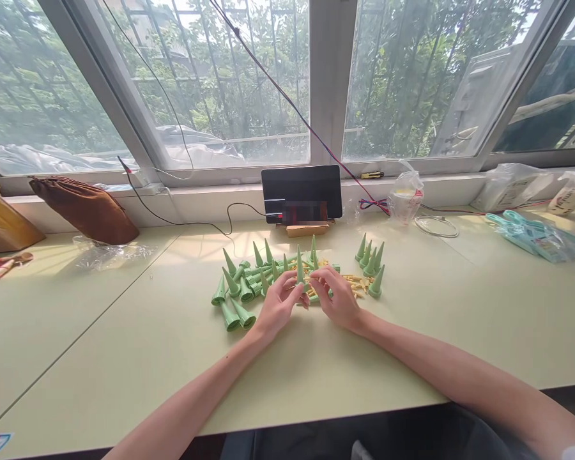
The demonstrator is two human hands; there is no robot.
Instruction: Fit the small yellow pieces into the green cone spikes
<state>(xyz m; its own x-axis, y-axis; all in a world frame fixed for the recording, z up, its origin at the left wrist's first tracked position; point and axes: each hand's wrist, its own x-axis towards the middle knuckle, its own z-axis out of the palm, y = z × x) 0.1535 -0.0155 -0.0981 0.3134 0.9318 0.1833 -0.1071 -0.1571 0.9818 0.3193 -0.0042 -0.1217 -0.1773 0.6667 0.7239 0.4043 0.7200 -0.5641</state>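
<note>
My left hand [278,301] is closed round the base of a green plastic cone [299,265], which points upward. Close beside it, my right hand [338,297] has its thumb and fingertips pinched together near the cone's lower part; whatever they hold is too small to make out. Around and behind my left hand lie many green cones [230,315], some standing, some on their sides. Small yellow pieces [359,284] are heaped behind and beside my right hand. A separate group of green cones [376,281] stands to the right of the heap.
A dark tablet [301,188] leans on a small cardboard stand [307,229] at the back. To the left are a brown drawstring bag [84,207] and clear plastic wrap [110,252]. At right lie a coiled white cable [436,226], a plastic-bagged cup [406,195] and a light-blue package [536,236].
</note>
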